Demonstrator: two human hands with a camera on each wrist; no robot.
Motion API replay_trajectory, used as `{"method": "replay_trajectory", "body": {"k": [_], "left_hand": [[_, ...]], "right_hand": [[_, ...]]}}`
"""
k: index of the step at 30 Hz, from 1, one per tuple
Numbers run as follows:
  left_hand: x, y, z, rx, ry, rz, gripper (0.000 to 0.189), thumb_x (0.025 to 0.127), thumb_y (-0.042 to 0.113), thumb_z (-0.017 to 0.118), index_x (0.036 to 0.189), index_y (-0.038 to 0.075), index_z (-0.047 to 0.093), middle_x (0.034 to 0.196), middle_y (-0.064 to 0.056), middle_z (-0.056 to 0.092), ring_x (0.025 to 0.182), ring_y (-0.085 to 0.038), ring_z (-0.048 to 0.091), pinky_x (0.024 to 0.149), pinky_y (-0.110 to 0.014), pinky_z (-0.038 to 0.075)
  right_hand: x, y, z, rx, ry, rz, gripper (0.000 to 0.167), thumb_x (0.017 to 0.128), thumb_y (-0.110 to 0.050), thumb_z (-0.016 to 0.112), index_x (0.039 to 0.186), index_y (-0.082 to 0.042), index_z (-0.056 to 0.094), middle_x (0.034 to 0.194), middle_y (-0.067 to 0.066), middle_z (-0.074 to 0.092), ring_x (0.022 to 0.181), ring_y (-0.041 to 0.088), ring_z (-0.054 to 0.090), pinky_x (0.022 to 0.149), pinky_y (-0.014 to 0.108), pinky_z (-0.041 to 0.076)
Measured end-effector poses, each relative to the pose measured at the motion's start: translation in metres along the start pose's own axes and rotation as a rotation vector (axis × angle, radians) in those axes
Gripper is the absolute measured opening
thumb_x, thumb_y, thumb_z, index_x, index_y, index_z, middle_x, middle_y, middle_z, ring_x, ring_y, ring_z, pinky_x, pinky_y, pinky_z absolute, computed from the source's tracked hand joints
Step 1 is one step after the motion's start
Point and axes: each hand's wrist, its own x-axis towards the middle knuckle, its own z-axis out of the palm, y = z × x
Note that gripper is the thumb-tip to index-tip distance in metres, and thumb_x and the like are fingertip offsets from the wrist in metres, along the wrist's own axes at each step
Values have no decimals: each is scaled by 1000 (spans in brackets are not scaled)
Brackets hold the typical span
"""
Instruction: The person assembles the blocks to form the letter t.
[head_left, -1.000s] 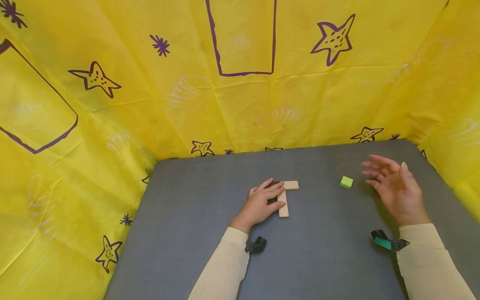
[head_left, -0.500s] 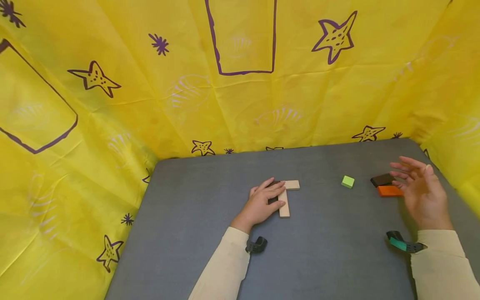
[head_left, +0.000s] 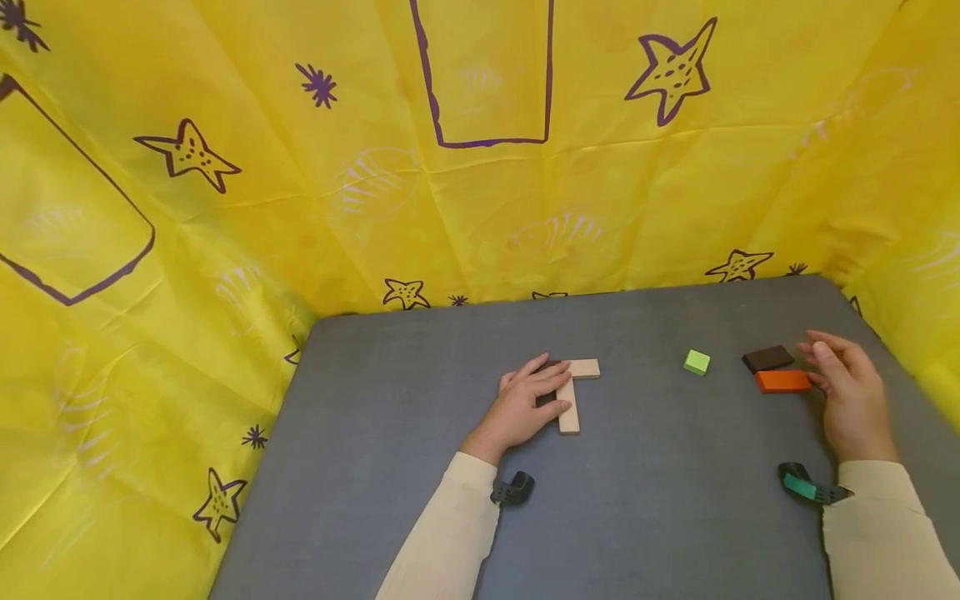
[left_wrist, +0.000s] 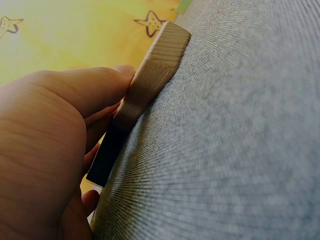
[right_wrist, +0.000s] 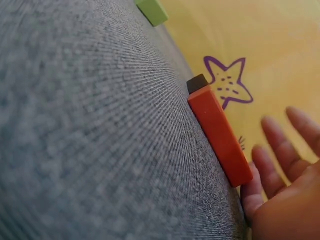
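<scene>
My left hand (head_left: 517, 410) rests with its fingers on a few flat blocks. A pale wooden block (head_left: 568, 410) lies lengthwise under its thumb, and a second pale block (head_left: 586, 368) lies crosswise at the far end. Beside them a dark block (left_wrist: 108, 156) is partly hidden under the fingers. Over at the right, my right hand (head_left: 857, 396) is beside an orange block (head_left: 783, 382) and a dark brown block (head_left: 768, 359), which lie side by side. Its fingers are loosely bent with nothing held, and in the right wrist view the fingers (right_wrist: 252, 192) reach the orange block's near end.
A small lime green block (head_left: 697, 362) lies on the grey table (head_left: 645, 492) between the two groups. Behind and along the sides hangs a yellow cloth (head_left: 480, 225) with purple starfish drawings.
The right hand has moved right, uncovering the orange and dark brown blocks, and its palm has turned from facing up towards facing down. My left hand has stayed put.
</scene>
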Motion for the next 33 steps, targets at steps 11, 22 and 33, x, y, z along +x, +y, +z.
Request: {"method": "replay_trajectory", "body": {"k": [11, 22, 33], "left_hand": [[1, -1, 0, -4, -6, -8, 56, 109, 37, 71, 161, 20, 57, 168, 16, 43, 162, -10, 17, 123, -60, 19], [1, 0, 0, -25, -2, 2, 56, 109, 35, 71, 161, 18, 57, 168, 14, 44, 162, -10, 17, 122, -60, 19], [1, -1, 2, -11, 10, 6, 56, 109, 37, 72, 160, 19, 58, 167, 17, 44, 162, -11, 20, 123, -60, 21]], "right_hand": [[6, 7, 9, -617, -147, 99, 82, 110, -43, 65, 166, 8, 34, 156, 37, 36, 132, 50, 40, 96, 31, 38], [10, 12, 14, -710, -147, -3, 75, 106, -30, 73, 154, 19, 42, 144, 45, 40, 130, 65, 33, 99, 68, 31], [8, 14, 22, -778, -154, -48, 75, 104, -32, 76, 149, 21, 46, 141, 46, 43, 125, 65, 32, 94, 71, 27]]}}
